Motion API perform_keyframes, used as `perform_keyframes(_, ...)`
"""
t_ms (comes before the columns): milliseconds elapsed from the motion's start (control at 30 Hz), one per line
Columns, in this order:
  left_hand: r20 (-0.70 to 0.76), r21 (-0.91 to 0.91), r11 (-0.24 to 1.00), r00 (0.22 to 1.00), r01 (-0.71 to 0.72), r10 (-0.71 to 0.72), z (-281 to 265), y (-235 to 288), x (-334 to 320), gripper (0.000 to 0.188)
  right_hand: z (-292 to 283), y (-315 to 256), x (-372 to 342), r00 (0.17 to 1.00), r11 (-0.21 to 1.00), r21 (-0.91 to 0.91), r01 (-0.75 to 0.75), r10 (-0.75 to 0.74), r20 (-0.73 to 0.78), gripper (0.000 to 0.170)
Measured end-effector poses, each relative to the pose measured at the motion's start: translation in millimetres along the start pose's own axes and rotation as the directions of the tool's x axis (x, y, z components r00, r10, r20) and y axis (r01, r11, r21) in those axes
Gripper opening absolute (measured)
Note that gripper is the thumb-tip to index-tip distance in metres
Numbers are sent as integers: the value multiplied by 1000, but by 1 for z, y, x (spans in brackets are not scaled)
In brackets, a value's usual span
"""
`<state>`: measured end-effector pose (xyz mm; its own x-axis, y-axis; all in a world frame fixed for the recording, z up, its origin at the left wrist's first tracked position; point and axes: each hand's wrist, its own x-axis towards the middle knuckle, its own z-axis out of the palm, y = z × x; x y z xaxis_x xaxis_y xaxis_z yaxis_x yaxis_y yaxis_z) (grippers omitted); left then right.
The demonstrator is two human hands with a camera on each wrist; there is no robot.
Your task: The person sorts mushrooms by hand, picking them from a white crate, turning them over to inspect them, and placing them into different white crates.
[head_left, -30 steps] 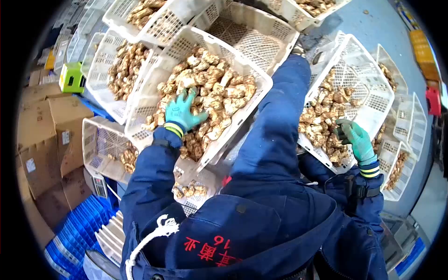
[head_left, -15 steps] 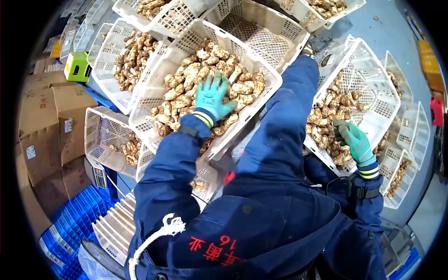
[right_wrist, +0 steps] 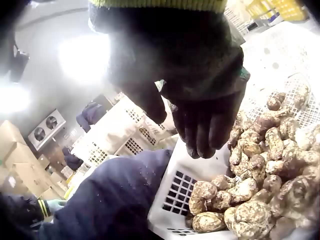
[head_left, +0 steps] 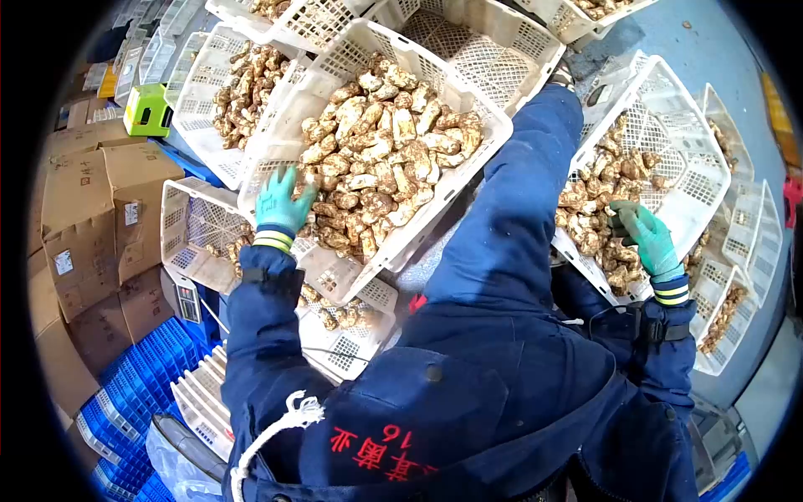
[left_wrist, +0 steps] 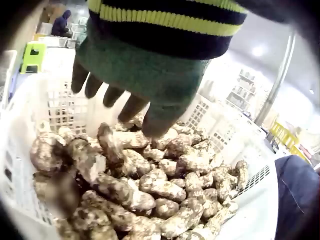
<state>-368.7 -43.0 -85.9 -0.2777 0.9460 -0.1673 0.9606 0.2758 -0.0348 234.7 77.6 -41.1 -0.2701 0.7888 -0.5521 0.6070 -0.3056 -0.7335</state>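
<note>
Fingers (left_wrist: 113,95) apart, the left hand (head_left: 283,202) hangs over mushrooms (head_left: 403,127) (on the right hand (head_left: 652,238), together).

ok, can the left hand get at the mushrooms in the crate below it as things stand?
Looks like yes: the left hand hangs over the open-topped crate, and nothing shows between it and the mushrooms.

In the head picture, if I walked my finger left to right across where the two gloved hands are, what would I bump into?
Cardboard boxes → left hand → mushroom pile → blue trouser leg → right hand.
</note>
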Motion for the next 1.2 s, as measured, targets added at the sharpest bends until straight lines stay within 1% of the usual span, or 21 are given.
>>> perform_keyframes(67, -118, -168, 982, 991, -88, 68, 6, 32, 29, 68, -4, 2, -3, 1000, 1000, -29, -5, 5, 1, 37)
perform_keyframes(100, -85, -85, 992, 993, -95, 87, 13, 54, 34, 72, -5, 3, -6, 1000, 999, -42, -8, 8, -1, 38)
perform_keyframes(167, 36, -365, 927, 994, -83, 103, 51, 74, 27, 84, -10, 4, -12, 999, 999, -20, -27, 26, -34, 36)
perform_keyframes(233, 279, -192, 981, 959, 0, 55, 65, 89, -3, 91, -13, 4, -16, 997, 999, 4, -41, 41, -59, 33)
perform_keyframes(300, 376, 79, 977, 914, -198, 155, 44, 99, -42, 93, -16, 14, -15, 992, 987, 117, -107, 114, -60, 34)
perform_keyframes(333, 454, 143, 970, 884, -195, 111, 29, 104, -52, 91, -15, 15, -14, 988, 979, 150, -135, 144, -51, 34)
perform_keyframes(433, 504, -53, 938, 802, -341, 320, 24, 62, -81, 68, -9, 18, -7, 993, 982, 151, -114, 117, -13, 34)
perform_keyframes(500, 742, -31, 911, 601, -412, 297, 8, 60, -91, 40, -6, 7, -7, 996, 994, 64, -91, 92, -8, 33)
perform_keyframes(567, 740, -304, 939, 582, -158, 338, 22, 36, -104, 35, -8, 10, -5, 999, 997, 61, -55, 55, 1, 36)
perform_keyframes(633, 819, -274, 961, 534, 38, 212, -11, 44, -96, 38, -13, 19, -4, 996, 992, 100, -81, 83, -17, 37)
perform_keyframes(700, 824, -345, 903, 544, 255, 161, -13, 38, -90, 36, -31, 55, 1, 996, 983, 165, -78, 83, -22, 37)
perform_keyframes(733, 728, -359, 915, 670, 187, 148, -28, 54, -83, 36, -40, 57, 1, 988, 969, 196, -149, 156, -19, 38)
perform_keyframes(767, 511, -462, 887, 825, 25, 243, -26, 53, -80, 35, -55, 90, 3, 964, 936, -266, 233, -258, -64, 39)
perform_keyframes(833, 252, -632, 774, 937, -28, 240, -33, 82, -62, 32, -71, 84, -6, 950, 981, 27, -191, 191, -246, 30)
perform_keyframes(900, 127, -754, 641, 926, -142, 355, -65, 128, -41, 33, -102, 152, 2, 959, 958, -285, -5, -76, -272, 33)
perform_keyframes(967, 44, -890, 438, 931, -128, 362, -91, 183, -33, 30, -108, 160, 7, 898, 965, -97, -242, 184, -400, 38)
perform_keyframes(1033, 84, -867, 467, 873, -173, 481, -116, 232, -25, 31, -105, 169, 20, 915, 938, -165, -306, 242, -321, 42)
perform_keyframes(1067, 114, -854, 474, 812, -215, 572, -120, 253, -21, 33, -99, 187, 34, 922, 941, -202, -272, 195, -333, 45)
perform_keyframes(1100, 110, -929, 346, 789, -135, 604, -122, 278, -22, 33, -90, 201, 47, 930, 942, -240, -234, 145, -339, 49)
perform_keyframes(1133, 110, -946, 301, 754, -121, 648, -122, 303, -21, 33, -79, 171, 48, 934, 959, -133, -251, 204, -294, 52)
perform_keyframes(1200, 180, -963, 267, 694, -19, 698, -119, 348, -23, 33, -67, 203, 89, 962, 986, -133, -96, 57, -267, 62)
